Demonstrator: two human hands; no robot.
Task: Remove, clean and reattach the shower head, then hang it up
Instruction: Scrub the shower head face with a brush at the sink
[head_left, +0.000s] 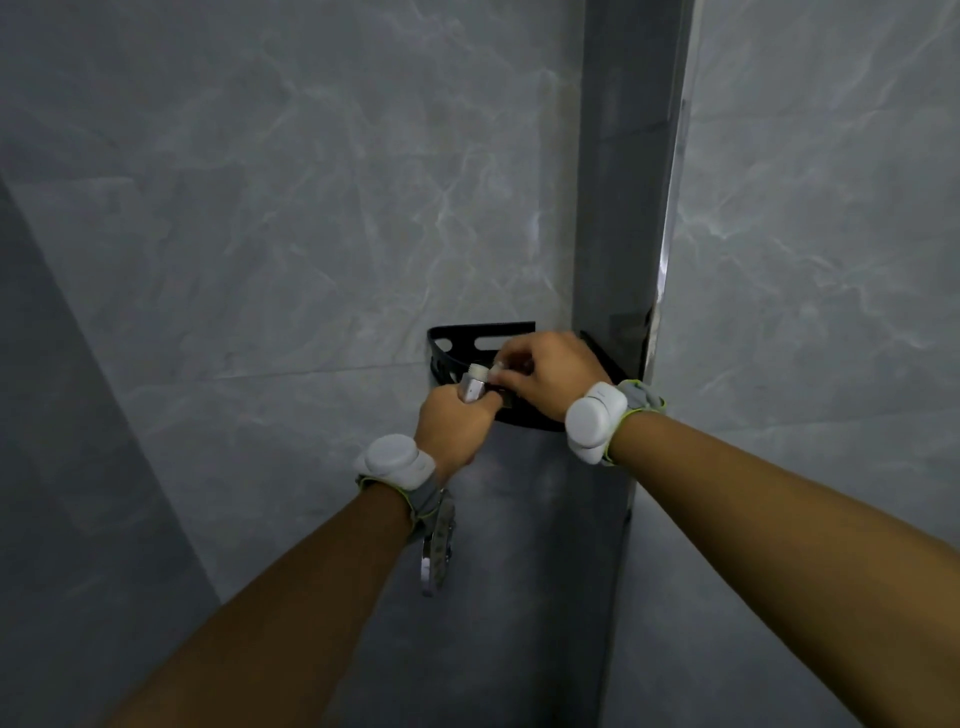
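Left forearm enters from bottom left, white sensor puck (393, 461) strapped at the wrist. Left hand (453, 427) is curled tight around the handle of the shower head (471, 388); the chrome threaded end sticks up out of the fist, and the spray face (436, 551) hangs below the wrist, pointing down. Right hand (551, 373) sits just right of the threaded end, fingertips pinching something small at that end; the item itself is too small to identify. Both hands are in front of a black corner shelf (470, 338) fixed to grey marble-look wall tiles (260, 208). A second white puck (592, 421) rides on the right wrist. A grey vertical column (623, 182) runs down the corner behind.
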